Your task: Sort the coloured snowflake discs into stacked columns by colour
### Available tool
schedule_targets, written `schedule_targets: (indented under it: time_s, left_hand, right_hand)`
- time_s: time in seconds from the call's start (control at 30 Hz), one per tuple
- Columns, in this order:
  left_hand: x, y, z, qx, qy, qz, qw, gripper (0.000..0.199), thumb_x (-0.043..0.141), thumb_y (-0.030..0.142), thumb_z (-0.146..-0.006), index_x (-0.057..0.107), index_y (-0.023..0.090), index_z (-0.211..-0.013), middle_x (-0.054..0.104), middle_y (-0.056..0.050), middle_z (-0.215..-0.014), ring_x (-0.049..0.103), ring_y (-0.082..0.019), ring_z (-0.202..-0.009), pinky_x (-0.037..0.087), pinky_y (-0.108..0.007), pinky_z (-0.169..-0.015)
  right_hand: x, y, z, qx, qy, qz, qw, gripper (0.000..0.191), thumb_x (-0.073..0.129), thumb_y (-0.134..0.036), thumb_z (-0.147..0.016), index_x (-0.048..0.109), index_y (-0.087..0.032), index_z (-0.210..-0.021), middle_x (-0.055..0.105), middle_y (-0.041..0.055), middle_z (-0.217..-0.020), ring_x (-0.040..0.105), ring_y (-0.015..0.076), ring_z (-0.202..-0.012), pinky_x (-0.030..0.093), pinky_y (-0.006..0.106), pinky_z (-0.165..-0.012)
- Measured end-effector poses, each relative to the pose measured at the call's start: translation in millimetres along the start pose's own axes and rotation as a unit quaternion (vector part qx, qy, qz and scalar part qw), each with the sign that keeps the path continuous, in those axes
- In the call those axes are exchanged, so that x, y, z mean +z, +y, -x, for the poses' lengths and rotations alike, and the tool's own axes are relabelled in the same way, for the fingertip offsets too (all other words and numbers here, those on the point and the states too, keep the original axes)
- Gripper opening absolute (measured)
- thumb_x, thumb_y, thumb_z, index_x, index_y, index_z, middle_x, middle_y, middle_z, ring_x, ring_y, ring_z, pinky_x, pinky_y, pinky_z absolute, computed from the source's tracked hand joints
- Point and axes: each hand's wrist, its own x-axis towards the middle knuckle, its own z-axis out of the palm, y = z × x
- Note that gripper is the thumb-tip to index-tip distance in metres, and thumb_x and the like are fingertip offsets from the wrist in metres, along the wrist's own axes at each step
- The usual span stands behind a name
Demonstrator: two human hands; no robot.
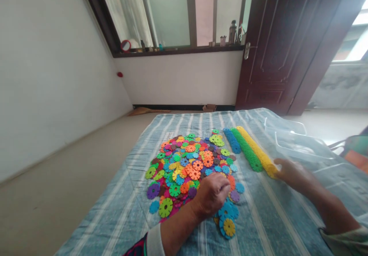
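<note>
A heap of colourful notched plastic discs [184, 164] lies on the striped cloth. My left hand [213, 194] is over its near right part, fingers curled closed; what they hold, if anything, is hidden. My right hand [290, 175] touches the near end of a long yellow row of discs [255, 148], fingers bent around it. Left of that lies a green row [247, 150], then a shorter blue row [232, 141]. Several blue discs [228, 210] and a yellow disc [229, 227] lie just beyond my left wrist, on its right.
Clear plastic containers [304, 145] stand at the right of the bed-like surface [115, 210]. Behind it are a wall, a window sill [178, 51] with small items, and a dark red door [276, 37]. Part of a colourful object [356, 152] shows at the right edge.
</note>
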Motion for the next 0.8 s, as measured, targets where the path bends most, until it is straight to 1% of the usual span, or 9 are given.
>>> schedule_targets:
  time_s: [0.13,0.23,0.3,0.37,0.47,0.57,0.63,0.73,0.8]
  left_hand:
    - [-4.2,-3.8,-1.8,0.009,0.009,-0.038,0.999,0.019,0.051,0.014,-0.086,0.059,0.018,-0.069,0.062,-0.001,-0.069,0.056,-0.012,-0.069,0.043,-0.023,-0.069]
    - [-15.3,-13.0,-7.9,-0.015,0.008,-0.089,0.996,0.020,0.049,0.017,-0.087,0.060,0.018,-0.071,0.064,-0.003,-0.074,0.058,-0.015,-0.074,0.045,-0.025,-0.073]
    - [-26.4,-22.2,-13.4,-0.047,0.001,-0.135,0.990,0.018,0.048,0.017,-0.087,0.061,0.018,-0.075,0.066,-0.005,-0.079,0.060,-0.016,-0.080,0.046,-0.028,-0.078]
    - [-39.0,-32.5,-18.6,-0.088,-0.016,-0.183,0.979,0.015,0.049,0.018,-0.086,0.063,0.018,-0.082,0.068,-0.006,-0.087,0.061,-0.019,-0.088,0.045,-0.032,-0.086]
    - [-57.8,-47.0,-22.2,-0.168,-0.062,-0.243,0.953,0.015,0.052,0.024,-0.086,0.066,0.020,-0.088,0.068,-0.007,-0.102,0.058,-0.022,-0.104,0.042,-0.036,-0.094]
    - [-74.4,-59.5,-19.8,-0.242,-0.095,-0.275,0.926,0.020,0.049,0.030,-0.088,0.066,0.021,-0.095,0.067,-0.007,-0.112,0.056,-0.023,-0.110,0.037,-0.041,-0.098]
    - [-84.1,-66.8,-16.4,-0.273,-0.100,-0.288,0.912,0.022,0.047,0.032,-0.088,0.065,0.022,-0.097,0.067,-0.006,-0.113,0.057,-0.024,-0.110,0.036,-0.043,-0.099]
    - [-94.9,-74.7,-13.4,-0.296,-0.088,-0.311,0.899,0.022,0.047,0.031,-0.088,0.067,0.021,-0.091,0.070,-0.007,-0.104,0.060,-0.025,-0.105,0.037,-0.043,-0.098]
    - [-97.6,-77.6,-15.6,-0.293,-0.078,-0.319,0.898,0.024,0.044,0.028,-0.088,0.067,0.019,-0.088,0.070,-0.009,-0.101,0.060,-0.026,-0.104,0.038,-0.043,-0.096]
  right_hand:
    - [-13.7,-14.7,9.0,-0.009,0.038,0.040,0.998,0.036,0.054,-0.039,-0.081,0.067,-0.024,-0.111,0.072,0.0105,-0.095,0.067,0.0293,-0.086,0.043,0.032,-0.061]
    - [-19.2,-39.4,18.3,-0.051,0.067,0.025,0.996,0.031,0.052,-0.037,-0.084,0.068,-0.025,-0.106,0.073,0.0089,-0.088,0.067,0.0258,-0.075,0.040,0.030,-0.057]
    - [-15.4,-59.3,25.2,-0.101,0.094,-0.003,0.990,0.025,0.051,-0.035,-0.085,0.069,-0.025,-0.098,0.073,0.0066,-0.082,0.067,0.0224,-0.069,0.040,0.028,-0.056]
    - [-6.3,-78.5,32.1,-0.154,0.117,-0.027,0.981,0.022,0.049,-0.034,-0.086,0.069,-0.025,-0.090,0.073,0.0047,-0.079,0.067,0.0204,-0.069,0.040,0.027,-0.057]
    - [11.0,-99.5,40.8,-0.213,0.111,-0.035,0.970,0.022,0.046,-0.030,-0.090,0.068,-0.025,-0.086,0.073,0.0031,-0.078,0.068,0.0182,-0.070,0.040,0.024,-0.058]
    - [24.4,-107.6,45.1,-0.241,0.094,-0.024,0.966,0.024,0.044,-0.026,-0.092,0.067,-0.024,-0.086,0.072,0.0027,-0.081,0.068,0.0167,-0.071,0.039,0.024,-0.059]
    - [29.9,-107.7,45.4,-0.242,0.100,-0.014,0.965,0.024,0.044,-0.025,-0.092,0.067,-0.024,-0.086,0.072,0.0027,-0.082,0.068,0.0164,-0.071,0.039,0.024,-0.060]
    - [35.2,-105.3,43.7,-0.242,0.112,-0.005,0.964,0.023,0.044,-0.025,-0.092,0.066,-0.023,-0.087,0.070,0.0023,-0.082,0.067,0.0163,-0.070,0.038,0.024,-0.060]
    - [38.2,-104.5,42.2,-0.249,0.118,-0.001,0.961,0.023,0.043,-0.024,-0.092,0.065,-0.023,-0.087,0.069,0.0023,-0.083,0.066,0.0162,-0.071,0.038,0.025,-0.060]
